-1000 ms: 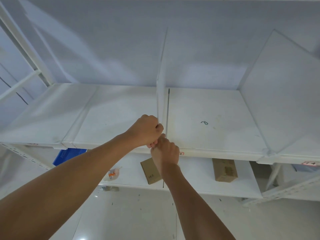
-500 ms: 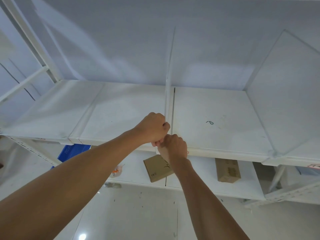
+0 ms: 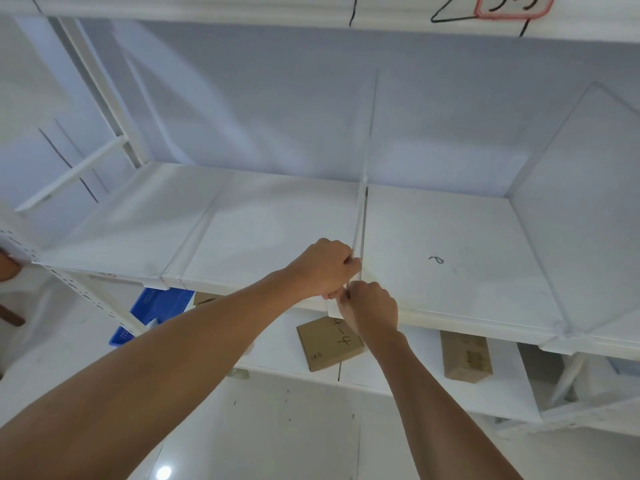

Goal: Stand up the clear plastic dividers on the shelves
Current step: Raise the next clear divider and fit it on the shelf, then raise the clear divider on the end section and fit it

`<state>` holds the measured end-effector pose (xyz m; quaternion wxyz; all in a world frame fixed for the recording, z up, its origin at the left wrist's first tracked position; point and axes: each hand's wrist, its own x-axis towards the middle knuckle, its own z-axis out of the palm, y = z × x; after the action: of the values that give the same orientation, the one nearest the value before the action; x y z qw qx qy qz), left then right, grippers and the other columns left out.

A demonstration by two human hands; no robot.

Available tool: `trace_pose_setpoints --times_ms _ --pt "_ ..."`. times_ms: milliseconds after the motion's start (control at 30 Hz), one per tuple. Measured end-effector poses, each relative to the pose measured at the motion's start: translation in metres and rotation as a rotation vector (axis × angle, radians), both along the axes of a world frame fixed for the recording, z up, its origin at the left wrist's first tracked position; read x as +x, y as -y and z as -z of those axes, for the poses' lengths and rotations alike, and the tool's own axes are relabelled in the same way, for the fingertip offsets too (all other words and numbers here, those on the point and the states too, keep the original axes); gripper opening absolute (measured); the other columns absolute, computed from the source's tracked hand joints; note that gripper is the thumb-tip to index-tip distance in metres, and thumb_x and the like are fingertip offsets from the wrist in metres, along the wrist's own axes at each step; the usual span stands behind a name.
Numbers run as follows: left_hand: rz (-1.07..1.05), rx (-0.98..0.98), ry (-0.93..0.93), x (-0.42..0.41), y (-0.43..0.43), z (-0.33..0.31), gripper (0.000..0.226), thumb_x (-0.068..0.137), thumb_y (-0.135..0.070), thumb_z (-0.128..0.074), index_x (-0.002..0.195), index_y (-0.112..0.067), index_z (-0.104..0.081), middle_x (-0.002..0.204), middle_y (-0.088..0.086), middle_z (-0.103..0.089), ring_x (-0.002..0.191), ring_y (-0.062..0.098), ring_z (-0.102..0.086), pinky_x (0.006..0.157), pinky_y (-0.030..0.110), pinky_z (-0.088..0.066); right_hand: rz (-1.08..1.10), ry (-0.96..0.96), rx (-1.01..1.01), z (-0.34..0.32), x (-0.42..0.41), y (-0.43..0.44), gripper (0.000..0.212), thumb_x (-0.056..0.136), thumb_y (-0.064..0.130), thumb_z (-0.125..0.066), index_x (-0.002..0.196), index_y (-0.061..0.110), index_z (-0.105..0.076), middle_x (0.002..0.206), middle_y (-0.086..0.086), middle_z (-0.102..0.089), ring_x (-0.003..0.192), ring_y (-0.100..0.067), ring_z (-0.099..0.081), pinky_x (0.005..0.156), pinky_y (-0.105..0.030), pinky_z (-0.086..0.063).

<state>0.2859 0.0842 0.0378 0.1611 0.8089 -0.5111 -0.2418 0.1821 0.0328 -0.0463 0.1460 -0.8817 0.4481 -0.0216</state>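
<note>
A clear plastic divider (image 3: 366,150) stands upright, edge-on to me, in the middle of the white shelf (image 3: 450,237). My left hand (image 3: 325,268) is closed around its front lower edge at the shelf's lip. My right hand (image 3: 372,311) pinches the divider's front foot just below, at the shelf's front rail. A second clear divider (image 3: 581,202) stands upright at the right. Another clear divider (image 3: 194,230) lies flat on the shelf's left part.
Below, a lower shelf holds two cardboard boxes (image 3: 327,342) (image 3: 465,356). A blue crate (image 3: 156,306) sits lower left. A white upright post (image 3: 104,95) rises at the left. The upper shelf's edge carries a red-outlined label (image 3: 512,3). Glossy white floor lies underneath.
The view has shifted up and left, so the upper shelf's label now shows. Both hands stay on the divider's front edge; the divider looks more edge-on.
</note>
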Motion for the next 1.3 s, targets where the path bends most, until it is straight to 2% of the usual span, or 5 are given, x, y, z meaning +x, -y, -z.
trace_pose_setpoints --times_ms 233,333,433,867,1300 --pt "0.015 0.071 0.253 0.07 -0.06 -0.009 0.055 0.098 -0.067 -0.04 0.106 -0.019 -0.067 0.109 0.001 -0.069 0.106 0.026 -0.063 0.087 0.038 -0.051 -0.145 -0.347 0.259 -0.043 0.023 -0.033 0.052 0.099 0.056 -0.041 0.101 0.01 -0.063 0.091 -0.006 -0.064 0.089 -0.025 -0.064 0.076 -0.032 -0.049" --pt "-0.058 0.099 0.358 0.13 -0.104 -0.023 0.068 0.097 -0.069 -0.037 0.142 -0.02 -0.053 0.146 0.004 -0.054 0.131 0.029 -0.054 0.104 0.044 -0.047 -0.31 -0.282 0.281 -0.091 0.066 -0.056 0.058 0.102 0.053 -0.036 0.132 0.01 -0.06 0.135 -0.011 -0.06 0.122 -0.03 -0.056 0.099 -0.037 -0.045" --pt "-0.097 0.128 0.459 0.196 -0.152 -0.049 0.074 0.096 -0.071 -0.033 0.151 -0.021 -0.041 0.156 0.007 -0.043 0.138 0.034 -0.047 0.11 0.049 -0.042 -0.249 -0.134 0.161 -0.14 0.11 -0.074 0.063 0.099 0.061 -0.038 0.149 0.023 -0.044 0.155 -0.004 -0.043 0.138 -0.027 -0.043 0.111 -0.04 -0.037" --pt "-0.13 0.02 0.614 0.363 -0.259 -0.199 0.077 0.094 -0.071 -0.029 0.154 -0.023 -0.038 0.158 0.007 -0.04 0.143 0.033 -0.04 0.112 0.05 -0.035 -0.093 -0.019 -0.309 -0.312 0.247 -0.176 0.067 0.1 0.061 -0.029 0.155 0.023 -0.033 0.163 -0.002 -0.029 0.148 -0.025 -0.027 0.118 -0.043 -0.024" --pt "-0.142 -0.036 0.578 0.412 -0.305 -0.217 0.071 0.093 -0.065 -0.029 0.147 -0.022 -0.044 0.151 0.008 -0.046 0.141 0.03 -0.04 0.112 0.048 -0.033 -0.095 0.03 -0.311 -0.324 0.322 -0.245 0.069 0.101 0.061 -0.027 0.159 0.025 -0.019 0.167 -0.001 -0.017 0.151 -0.025 -0.018 0.121 -0.042 -0.016"
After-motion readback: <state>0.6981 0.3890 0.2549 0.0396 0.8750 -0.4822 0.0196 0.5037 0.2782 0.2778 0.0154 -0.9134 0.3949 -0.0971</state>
